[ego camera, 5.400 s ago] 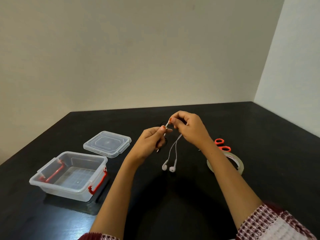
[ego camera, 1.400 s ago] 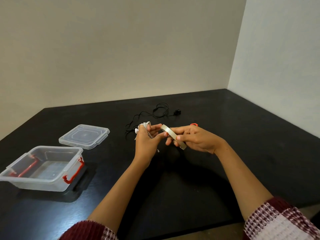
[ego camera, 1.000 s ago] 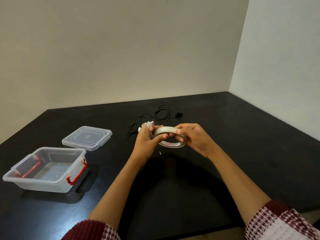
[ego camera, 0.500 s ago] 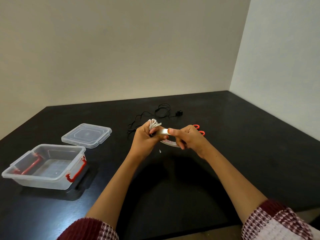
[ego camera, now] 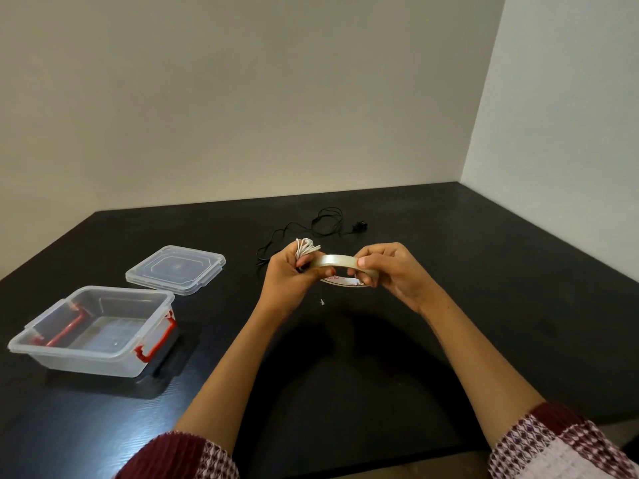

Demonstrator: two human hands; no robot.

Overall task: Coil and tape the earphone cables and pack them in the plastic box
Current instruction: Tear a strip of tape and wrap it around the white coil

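Observation:
My left hand is closed around the coiled white earphone cable, whose loops stick out above the fist. Its thumb rests on the near edge of the clear tape roll. My right hand grips the roll's right side and holds it flat above the table. A black earphone cable lies loose on the table behind my hands. The clear plastic box with red latches stands open at the left, with nothing inside. Its lid lies flat just behind it.
The black table runs into a corner between two pale walls. Its front edge is near my sleeves. A tiny white scrap lies below my hands. The scissors are hidden behind my right hand.
The white cable was coiled and gathered into my left fist. My right hand picked up the tape roll and has turned it from edge-on to flat, with my left thumb on it.

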